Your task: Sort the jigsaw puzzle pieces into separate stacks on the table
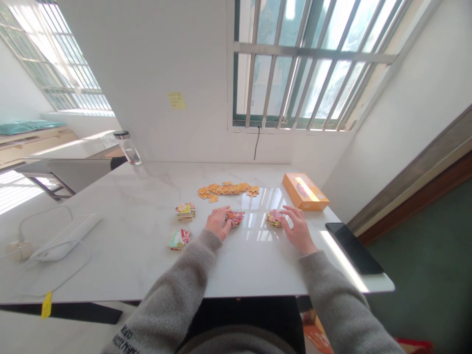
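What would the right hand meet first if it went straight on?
The right hand would first meet the small pink-and-yellow stack of jigsaw pieces, right at its fingertips, though depth is hard to judge.

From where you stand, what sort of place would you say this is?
Probably a room in a home or small study: a marble-topped table beneath a barred window, a yellow sticky note on the wall, and scattered puzzle pieces.

At center of the frame, the left hand (219,222) touches a small stack of puzzle pieces (234,218), the right hand (297,228) a second stack (274,220), both on a white marble table (147,206), below loose orange pieces (225,189).
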Tool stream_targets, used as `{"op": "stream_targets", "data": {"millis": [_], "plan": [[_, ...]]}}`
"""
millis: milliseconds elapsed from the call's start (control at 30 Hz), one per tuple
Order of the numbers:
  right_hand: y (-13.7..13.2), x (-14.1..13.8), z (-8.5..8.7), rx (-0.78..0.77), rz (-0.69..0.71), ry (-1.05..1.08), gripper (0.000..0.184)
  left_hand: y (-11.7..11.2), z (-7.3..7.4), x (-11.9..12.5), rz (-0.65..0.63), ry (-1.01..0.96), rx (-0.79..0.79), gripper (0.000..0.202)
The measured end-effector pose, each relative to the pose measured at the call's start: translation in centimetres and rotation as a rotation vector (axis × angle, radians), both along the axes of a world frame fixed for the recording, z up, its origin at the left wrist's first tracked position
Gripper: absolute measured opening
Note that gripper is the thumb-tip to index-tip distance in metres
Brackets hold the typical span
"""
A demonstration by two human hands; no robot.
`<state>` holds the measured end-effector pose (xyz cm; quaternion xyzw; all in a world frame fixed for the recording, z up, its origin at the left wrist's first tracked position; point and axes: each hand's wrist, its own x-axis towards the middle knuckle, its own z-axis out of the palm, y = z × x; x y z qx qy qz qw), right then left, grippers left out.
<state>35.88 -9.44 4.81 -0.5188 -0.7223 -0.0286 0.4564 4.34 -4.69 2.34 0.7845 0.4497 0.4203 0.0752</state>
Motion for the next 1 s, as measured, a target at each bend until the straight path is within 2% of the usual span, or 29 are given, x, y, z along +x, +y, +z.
{"op": "stream_targets", "data": {"millis": [100,233,400,500,600,700,833,933,1000], "plan": [[-0.4,-1.8,0.0,0.023,0.087,0.0,0.02,0.0,0.0,0.0,-0.014,0.011,-0.028,0.029],[-0.6,-4.4,0.0,-0.032,0.206,-0.057,0.022,0.0,0.2,0.0,-0.029,0.016,-0.008,0.024],[0.0,-7.8,1.7,-0.131,0.344,-0.056,0.02,0.0,0.2,0.1,-0.024,-0.005,0.014,0.021],[1.0,-9.9,2.8,-0.097,0.367,-0.013,0.021,-0.2,0.5,0.1,-0.034,-0.055,0.044,0.022],[1.9,-11.5,2.9,-0.063,0.337,0.116,0.021,-0.5,1.2,0.1,-0.068,-0.093,0.114,0.027],[2.1,-12.0,1.8,-0.141,0.292,0.336,0.026,-0.9,2.1,0.1,-0.095,-0.129,0.177,0.029],[1.6,-11.7,0.5,-0.324,0.373,0.551,0.041,-1.5,2.9,0.3,-0.149,-0.142,0.194,0.025],[1.1,-11.0,0.7,-0.275,0.386,0.455,0.047,-1.7,3.1,0.3,-0.205,-0.161,0.176,0.025],[0.8,-10.6,1.3,-0.216,0.406,0.329,0.044,-1.8,3.1,0.3,-0.223,-0.182,0.142,0.027]]}}
